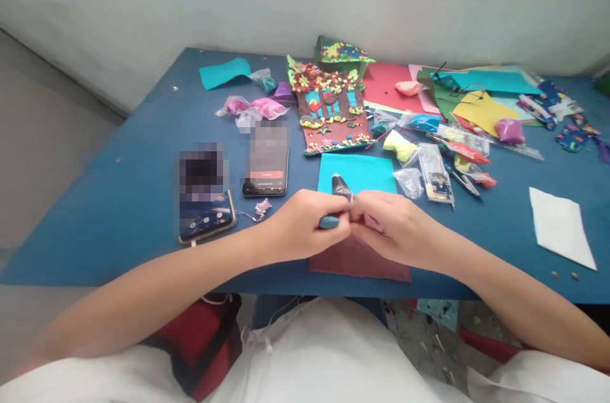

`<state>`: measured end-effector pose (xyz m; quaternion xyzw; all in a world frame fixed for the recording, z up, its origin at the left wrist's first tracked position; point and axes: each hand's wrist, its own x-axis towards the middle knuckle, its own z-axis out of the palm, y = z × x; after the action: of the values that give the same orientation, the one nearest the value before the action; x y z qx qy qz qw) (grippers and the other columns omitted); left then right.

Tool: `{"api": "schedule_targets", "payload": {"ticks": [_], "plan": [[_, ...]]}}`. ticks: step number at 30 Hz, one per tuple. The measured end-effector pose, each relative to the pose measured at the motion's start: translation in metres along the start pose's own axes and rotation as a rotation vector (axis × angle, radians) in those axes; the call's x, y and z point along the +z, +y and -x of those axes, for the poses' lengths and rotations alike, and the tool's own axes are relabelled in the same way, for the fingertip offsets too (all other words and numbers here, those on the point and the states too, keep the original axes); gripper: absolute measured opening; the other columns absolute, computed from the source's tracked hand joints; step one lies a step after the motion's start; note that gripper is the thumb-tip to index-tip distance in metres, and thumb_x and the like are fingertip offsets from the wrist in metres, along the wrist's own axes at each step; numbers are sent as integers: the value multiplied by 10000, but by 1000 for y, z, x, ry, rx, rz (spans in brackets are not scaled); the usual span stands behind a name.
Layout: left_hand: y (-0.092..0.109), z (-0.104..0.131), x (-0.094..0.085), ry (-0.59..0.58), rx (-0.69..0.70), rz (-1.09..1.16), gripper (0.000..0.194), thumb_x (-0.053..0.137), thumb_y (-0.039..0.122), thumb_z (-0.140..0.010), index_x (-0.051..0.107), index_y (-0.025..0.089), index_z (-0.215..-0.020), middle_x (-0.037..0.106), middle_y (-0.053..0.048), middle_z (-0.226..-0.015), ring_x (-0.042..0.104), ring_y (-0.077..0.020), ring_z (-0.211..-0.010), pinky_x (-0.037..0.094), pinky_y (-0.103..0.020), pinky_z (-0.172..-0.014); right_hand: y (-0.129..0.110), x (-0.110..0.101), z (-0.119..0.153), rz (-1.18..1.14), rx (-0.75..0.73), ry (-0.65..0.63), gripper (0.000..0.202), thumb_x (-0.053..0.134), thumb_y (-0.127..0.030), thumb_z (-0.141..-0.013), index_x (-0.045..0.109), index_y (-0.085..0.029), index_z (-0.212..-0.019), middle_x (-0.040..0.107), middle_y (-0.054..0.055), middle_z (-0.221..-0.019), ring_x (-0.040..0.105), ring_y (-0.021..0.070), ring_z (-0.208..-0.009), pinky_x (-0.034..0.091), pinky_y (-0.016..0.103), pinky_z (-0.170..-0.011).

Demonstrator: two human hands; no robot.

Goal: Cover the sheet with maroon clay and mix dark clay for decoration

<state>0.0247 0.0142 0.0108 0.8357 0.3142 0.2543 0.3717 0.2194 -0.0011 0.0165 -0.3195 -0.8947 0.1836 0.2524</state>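
My left hand (pixel 307 222) and my right hand (pixel 393 224) meet above the table, fingers closed and pinching a small clear plastic bag of dark clay (pixel 340 185). The dark end of the bag sticks up past my fingertips. A teal piece (pixel 328 222), perhaps clay or a tool's end, pokes out of my left fist. Something pinkish shows inside my right hand, too covered to make out. Beneath both hands lies a flat panel, its far part turquoise (pixel 357 168) and its near part brownish red (pixel 359 266).
Behind my hands leans a decorated clay-covered panel (pixel 333 110). Two phones (pixel 267 161) lie to the left, near bags of pink clay (pixel 267 108). To the right are bagged clays, pens and a clear case (pixel 435 174), coloured papers (pixel 481 112) and a white sheet (pixel 561 228).
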Motion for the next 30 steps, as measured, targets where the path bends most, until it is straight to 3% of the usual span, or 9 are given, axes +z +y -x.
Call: {"api": "schedule_targets", "payload": {"ticks": [3,5,11,15,20,22,24,27,30], "plan": [[-2,2,1,47,32,-31,240,438,189,-822,471,181,-584,425,55,-519,332,-77,-505,329,-189,-524,1,-9,-2,-131,36,-137,110,458,-153,-937,491,-216,-853,552,-33,-662,449,98,-521,357,209,-514],[-4,4,2,66,64,-84,228,442,179,-819,484,183,-595,443,53,-527,340,-79,-506,334,-189,-528,1,-10,-3,-125,47,-159,126,437,-141,-934,482,-215,-842,526,-37,-649,438,98,-515,353,212,-515],[-6,5,8,173,197,-186,280,456,135,-839,416,186,-566,401,57,-521,342,-80,-518,320,-190,-519,-2,2,0,82,-36,-6,247,439,-137,-923,381,-231,-703,413,-51,-595,348,105,-525,285,224,-495],[-3,3,8,285,145,-136,311,466,118,-830,396,179,-533,346,63,-511,300,-65,-493,296,-179,-484,-4,4,-1,144,-45,141,249,432,-103,-903,396,-228,-691,416,-50,-569,359,102,-516,303,212,-499],[-4,3,3,368,90,-197,259,472,119,-838,505,174,-587,454,61,-517,378,-57,-478,325,-171,-485,-2,2,-2,335,22,350,234,425,-57,-830,415,-229,-672,424,-50,-534,359,105,-482,313,216,-483],[-7,4,3,361,175,-260,209,489,142,-864,554,171,-667,539,51,-556,458,-59,-491,369,-165,-515,-1,0,-3,328,10,354,226,425,-62,-821,407,-230,-670,432,-50,-535,366,103,-475,318,217,-476],[-11,5,3,375,274,-364,148,554,274,-897,594,162,-807,588,38,-588,522,-77,-506,406,-179,-537,-1,-4,-3,277,27,335,224,423,-70,-826,404,-231,-670,453,-46,-550,384,100,-479,325,219,-479],[-17,4,0,451,373,-609,478,588,546,-878,565,138,-1125,627,12,-652,592,-131,-573,445,-223,-571,-1,-15,-3,136,107,259,222,426,-91,-844,421,-226,-668,486,-45,-569,410,89,-482,331,213,-478],[-21,1,-4,493,443,-827,612,537,585,-898,489,121,-1294,617,-5,-687,590,-164,-623,449,-254,-587,-2,-25,-3,-100,161,141,220,430,-94,-850,444,-216,-667,485,-53,-558,420,74,-478,340,189,-470]]}}
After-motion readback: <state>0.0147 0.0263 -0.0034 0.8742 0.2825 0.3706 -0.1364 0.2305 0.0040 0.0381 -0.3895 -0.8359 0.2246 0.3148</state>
